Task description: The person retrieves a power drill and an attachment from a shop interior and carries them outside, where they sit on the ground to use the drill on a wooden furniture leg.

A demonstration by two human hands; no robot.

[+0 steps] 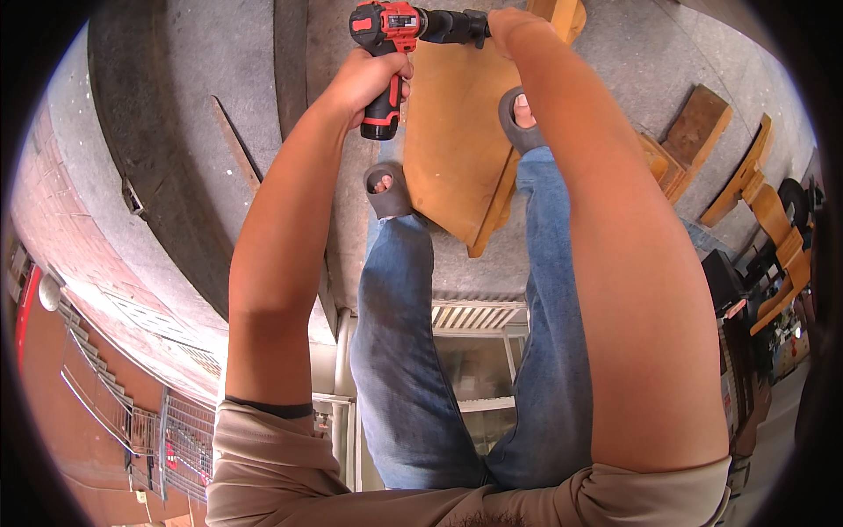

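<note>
My left hand (364, 83) is wrapped round the grip of a red and black cordless drill (381, 53), which I hold sideways with its front end toward the right. A black attachment (448, 26) extends from the drill's nose. Its far end meets my right hand (516, 33), whose fingers are closed about it and partly hidden. Below the drill, an orange-yellow wooden board (465, 132) lies between my feet, with a slanted cut at its near end. Another wooden edge shows beneath its right side.
A thin wood strip (235, 140) lies left on the concrete, beside a long dark curved band (154, 176). To the right are several wood pieces (698, 132) and curved wooden parts (773, 220). Behind me stands a pale slatted frame (474, 316); a wire rack (184, 448) is at lower left.
</note>
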